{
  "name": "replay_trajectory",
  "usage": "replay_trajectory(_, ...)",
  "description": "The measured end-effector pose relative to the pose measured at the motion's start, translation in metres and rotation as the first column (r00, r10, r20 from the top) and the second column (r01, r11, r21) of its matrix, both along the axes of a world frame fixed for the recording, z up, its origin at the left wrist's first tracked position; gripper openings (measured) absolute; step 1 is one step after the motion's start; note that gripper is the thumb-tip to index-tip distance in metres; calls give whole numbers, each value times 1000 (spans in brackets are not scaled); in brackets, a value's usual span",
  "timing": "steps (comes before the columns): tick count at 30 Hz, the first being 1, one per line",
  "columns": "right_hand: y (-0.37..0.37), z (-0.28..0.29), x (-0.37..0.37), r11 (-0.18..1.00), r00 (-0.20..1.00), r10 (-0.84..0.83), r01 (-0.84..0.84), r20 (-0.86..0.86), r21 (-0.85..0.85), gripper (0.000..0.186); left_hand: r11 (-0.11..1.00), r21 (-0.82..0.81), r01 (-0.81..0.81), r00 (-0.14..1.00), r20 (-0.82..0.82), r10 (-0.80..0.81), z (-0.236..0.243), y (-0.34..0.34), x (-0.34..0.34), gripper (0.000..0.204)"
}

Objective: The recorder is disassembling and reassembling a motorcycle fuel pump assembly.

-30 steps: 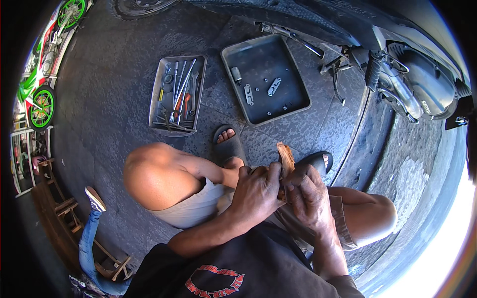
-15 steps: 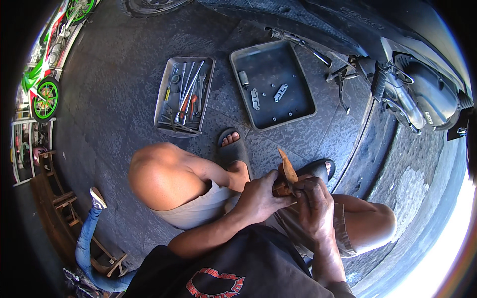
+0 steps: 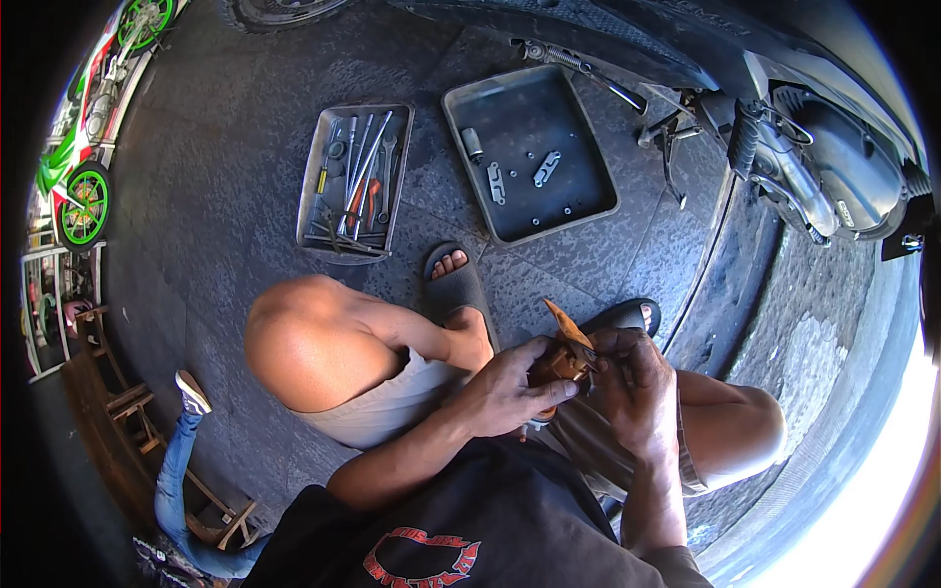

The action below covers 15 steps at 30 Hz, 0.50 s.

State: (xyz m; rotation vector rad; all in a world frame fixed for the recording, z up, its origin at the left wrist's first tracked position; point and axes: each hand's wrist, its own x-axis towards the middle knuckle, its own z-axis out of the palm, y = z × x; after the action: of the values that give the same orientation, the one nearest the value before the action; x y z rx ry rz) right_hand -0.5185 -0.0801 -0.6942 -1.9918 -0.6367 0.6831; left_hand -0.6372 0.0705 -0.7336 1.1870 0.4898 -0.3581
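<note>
Two bare hands worked over the person's lap. Left hand (image 3: 512,389): closed around a copper-brown part (image 3: 562,365), its rounded body smooth and glossy, thumb along the lower side. A thin, tapering orange-brown tongue (image 3: 566,323) rose from the body to a point. Right hand (image 3: 635,377): fingers bent in at the part's right end; could not tell whether they gripped it.

Ahead lay a dark, shallow tray (image 3: 555,229) with rounded corners. By its left edge: a dull metal cylinder (image 3: 472,144), and below that a flat, pierced silvery plate (image 3: 496,183). A second, similar plate (image 3: 547,169) lay slanted near the middle; small nuts (image 3: 567,210) were scattered, one toward the lower right corner. In the tool tray (image 3: 304,201): a yellow-handled screwdriver (image 3: 322,180) by the left edge, slim bright rods (image 3: 365,169) mid-tray, a metal wrench (image 3: 386,181) along the right edge.

Versus half a second earlier: more of the body showed between the hands, and the tongue leaned further left. The plates and cylinder kept their places in the tray.
</note>
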Motion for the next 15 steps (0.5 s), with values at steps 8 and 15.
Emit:
replay_trajectory(8, 2, 3, -7, 998, 995, -61, 58, 79, 29, 27, 977, 160, -140, 989, 64, 131, 2, -6, 0, 46)
replay_trajectory(15, 8, 6, -5, 999, 930, -1, -18, 369, 49, 37, 975, 188, -115, 993, 34, 111, 12, -1, 7, 51)
